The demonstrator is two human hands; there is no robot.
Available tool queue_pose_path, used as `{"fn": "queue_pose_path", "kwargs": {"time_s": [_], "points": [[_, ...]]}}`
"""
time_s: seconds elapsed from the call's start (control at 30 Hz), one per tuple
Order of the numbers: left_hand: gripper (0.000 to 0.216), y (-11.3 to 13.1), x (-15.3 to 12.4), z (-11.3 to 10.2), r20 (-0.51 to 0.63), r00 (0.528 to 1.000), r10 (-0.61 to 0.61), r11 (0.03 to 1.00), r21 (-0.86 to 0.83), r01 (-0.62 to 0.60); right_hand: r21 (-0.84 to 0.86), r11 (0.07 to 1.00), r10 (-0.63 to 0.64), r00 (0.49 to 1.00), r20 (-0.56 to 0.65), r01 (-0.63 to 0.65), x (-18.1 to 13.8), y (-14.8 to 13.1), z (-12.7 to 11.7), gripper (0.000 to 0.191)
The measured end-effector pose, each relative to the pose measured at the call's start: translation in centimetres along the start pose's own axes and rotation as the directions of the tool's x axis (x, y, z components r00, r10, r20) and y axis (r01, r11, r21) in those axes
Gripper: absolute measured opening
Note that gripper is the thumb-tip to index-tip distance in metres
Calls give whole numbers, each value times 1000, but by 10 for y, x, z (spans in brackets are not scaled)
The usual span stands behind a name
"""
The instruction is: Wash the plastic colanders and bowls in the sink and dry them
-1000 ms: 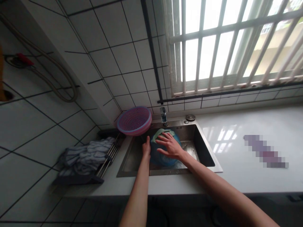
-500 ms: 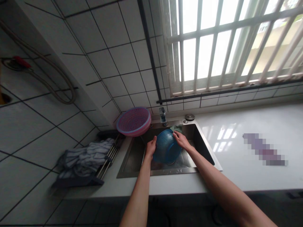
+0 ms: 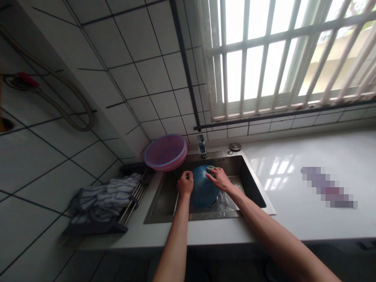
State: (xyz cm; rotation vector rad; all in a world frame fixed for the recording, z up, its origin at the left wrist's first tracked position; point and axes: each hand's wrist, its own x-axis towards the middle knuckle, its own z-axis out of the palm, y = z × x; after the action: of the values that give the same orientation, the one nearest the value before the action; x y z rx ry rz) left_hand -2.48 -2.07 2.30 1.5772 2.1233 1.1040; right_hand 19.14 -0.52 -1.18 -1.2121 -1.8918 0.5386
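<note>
A blue plastic colander (image 3: pixel 204 188) is tipped on its side inside the steel sink (image 3: pixel 255 184). My left hand (image 3: pixel 185 183) is closed on its left rim. At the upper right of the colander, my right hand (image 3: pixel 219 178) presses a small green cloth (image 3: pixel 210 169) against the rim, with the fingers bent over it. Most of the cloth is hidden under those fingers. Some water shows on the sink floor below the colander.
A pink colander (image 3: pixel 166 152) rests at the sink's back left corner, beside the faucet (image 3: pixel 201 145). A drain plug (image 3: pixel 235 147) sits behind the sink. Striped cloth (image 3: pixel 108 196) lies on a rack at left. A blurred-out item (image 3: pixel 329 187) is on the right counter.
My left hand has turned and moved slightly up on the rim. My right hand and the cloth have shifted left along the rim. The colander has tilted and shifted a little left.
</note>
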Motion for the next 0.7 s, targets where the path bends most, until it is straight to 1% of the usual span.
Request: {"fn": "queue_pose_path", "kwargs": {"time_s": [0.03,0.1,0.13,0.2,0.23,0.27,0.3,0.33,0.37,0.43,0.5,0.53,0.6,0.63,0.7], "points": [[42,0,1,1,11,1000,-21,1000,-6,21,-9,1000,-28,1000,-4,28,-1,-6,-1,42],[58,-2,4,3,71,996,-58,997,-48,61,-24,991,-132,991,20,132,-5,-22,-2,42],[64,-3,5,4,106,992,-66,993,-89,75,-29,979,-201,979,45,202,-7,-31,-1,41],[71,-6,7,7,141,987,-71,973,-206,100,-28,940,-337,936,103,341,-11,-47,3,39],[74,-8,8,7,141,987,-81,956,-270,117,-17,921,-385,915,124,390,-11,-53,5,37],[76,-10,9,8,139,986,-97,935,-327,138,-1,911,-409,903,131,413,-11,-55,6,36],[77,-11,9,9,143,982,-121,913,-372,167,18,914,-405,906,121,406,-10,-54,7,34],[79,-13,9,9,164,976,-144,891,-407,199,39,929,-370,925,93,368,-8,-50,6,34],[80,-14,9,9,194,968,-161,869,-436,232,59,952,-304,952,47,301,-5,-42,3,34],[81,-17,9,10,263,948,-179,824,-486,290,105,988,-112,992,-55,117,2,-21,-5,38],[81,-20,10,12,311,935,-173,776,-542,324,151,988,51,993,-104,-35,7,-1,-17,44],[81,-21,10,14,326,933,-152,752,-574,323,169,983,92,990,-110,-73,8,7,-22,46],[79,-23,11,18,326,942,-81,718,-636,282,186,979,101,989,-111,-79,10,14,-30,49],[74,-24,12,20,303,952,-43,719,-652,240,184,981,85,990,-112,-63,9,15,-31,50],[56,-24,14,24,226,974,10,756,-640,141,176,984,45,995,-87,-29,8,15,-31,51]]}}
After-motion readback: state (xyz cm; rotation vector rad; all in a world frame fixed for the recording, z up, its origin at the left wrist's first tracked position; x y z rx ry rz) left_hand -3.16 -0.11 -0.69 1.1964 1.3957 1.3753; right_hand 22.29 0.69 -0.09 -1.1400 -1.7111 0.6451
